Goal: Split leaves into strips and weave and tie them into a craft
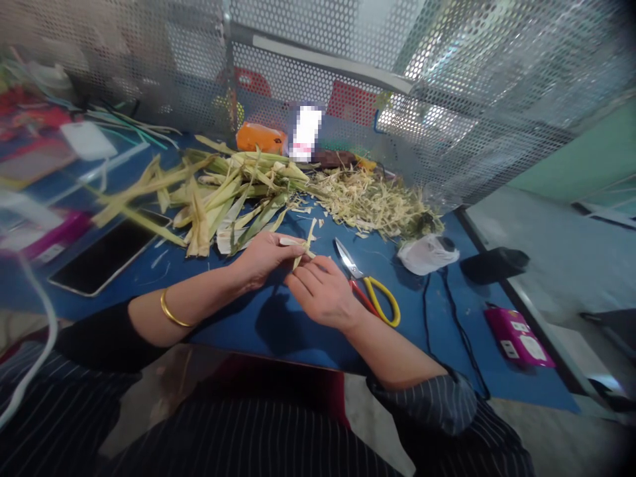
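Observation:
Between my hands is a small crossed piece of pale leaf strips (309, 244), with one strip sticking up. My left hand (265, 257) pinches it from the left, thumb and fingers together. From the right, my right hand (325, 288) closes on its lower end, the fingers curled. Just right of my right hand lies a pair of scissors (365, 278) with one yellow and one red handle, blades parted. Beyond my hands is a pile of long dried leaves (243, 192), and to its right a heap of thin shredded strips (370, 199).
A dark phone (112, 255) lies at left on the blue table (223, 318). A white-wrapped roll (428, 254), a black cylinder (494, 265) and a magenta pack (519, 336) are at right. A perforated metal screen (308, 56) rises behind an orange packet (261, 138).

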Available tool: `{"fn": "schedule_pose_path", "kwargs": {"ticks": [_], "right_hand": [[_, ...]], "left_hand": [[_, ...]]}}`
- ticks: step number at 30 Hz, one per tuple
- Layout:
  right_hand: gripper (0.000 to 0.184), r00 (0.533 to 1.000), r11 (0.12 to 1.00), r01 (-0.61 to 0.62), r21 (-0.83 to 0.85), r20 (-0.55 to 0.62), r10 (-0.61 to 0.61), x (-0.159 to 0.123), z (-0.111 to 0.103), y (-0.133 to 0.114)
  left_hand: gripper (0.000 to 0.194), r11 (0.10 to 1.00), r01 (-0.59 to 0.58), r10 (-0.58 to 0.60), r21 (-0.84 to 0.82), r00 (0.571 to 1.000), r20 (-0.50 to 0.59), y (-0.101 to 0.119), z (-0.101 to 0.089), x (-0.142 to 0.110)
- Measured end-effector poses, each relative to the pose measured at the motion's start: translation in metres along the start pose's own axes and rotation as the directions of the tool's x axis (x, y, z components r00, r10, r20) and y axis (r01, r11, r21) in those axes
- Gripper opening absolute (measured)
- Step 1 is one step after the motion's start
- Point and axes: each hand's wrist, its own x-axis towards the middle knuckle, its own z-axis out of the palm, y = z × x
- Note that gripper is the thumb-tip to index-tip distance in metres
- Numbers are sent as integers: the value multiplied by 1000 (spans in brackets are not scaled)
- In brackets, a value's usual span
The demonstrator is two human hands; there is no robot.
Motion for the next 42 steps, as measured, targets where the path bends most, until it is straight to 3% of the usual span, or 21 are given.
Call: {"fn": "schedule_pose_path", "kwargs": {"ticks": [4,7,9,11,14,17,21,24,32,34,36,38,39,40,42], "right_hand": [[18,1000,999,17,49,8,-18,0,0,-1],[12,981,970,-180,164,-46,189,-1,-2,3],[16,894,881,-423,210,-59,443,-3,-3,8],[22,778,757,-618,211,27,628,-6,-2,14],[21,696,654,-718,240,240,676,-10,2,19],[26,708,654,-706,272,287,645,-9,6,17],[25,801,745,-599,293,230,553,-5,4,12],[25,843,778,-538,326,178,508,-3,3,12],[23,842,747,-528,403,139,521,-3,2,11],[27,755,595,-625,505,201,624,-2,2,10],[32,557,259,-730,633,331,761,-2,4,10],[34,338,-127,-702,701,485,806,-3,7,13],[34,268,-262,-651,713,539,799,-4,10,14],[33,229,-346,-599,722,569,790,-5,12,16],[28,210,-395,-539,744,573,792,-6,14,18]], "left_hand": [[24,999,10,-12,-41,999,-50,2,2,-1],[26,998,3,-6,-63,998,-55,5,0,1],[28,996,14,-19,-88,998,-64,7,-2,2],[28,995,25,-33,-101,996,-79,9,-3,3],[26,998,21,-24,-59,999,-49,10,-4,3],[27,1000,-9,9,-3,1000,-24,10,-2,1],[28,996,-58,64,65,994,-94,8,3,0],[26,995,-93,95,27,992,-88,6,6,0],[25,984,-168,175,65,975,-140,4,6,0],[24,982,-164,175,90,977,-120,5,4,1],[24,985,-138,146,103,986,-76,7,1,2],[25,987,-115,117,111,993,-13,8,-2,2],[26,988,-105,103,117,994,23,9,-4,2],[27,988,-90,84,126,995,56,10,-5,2],[28,989,-60,44,138,992,115,11,-5,0]]}}
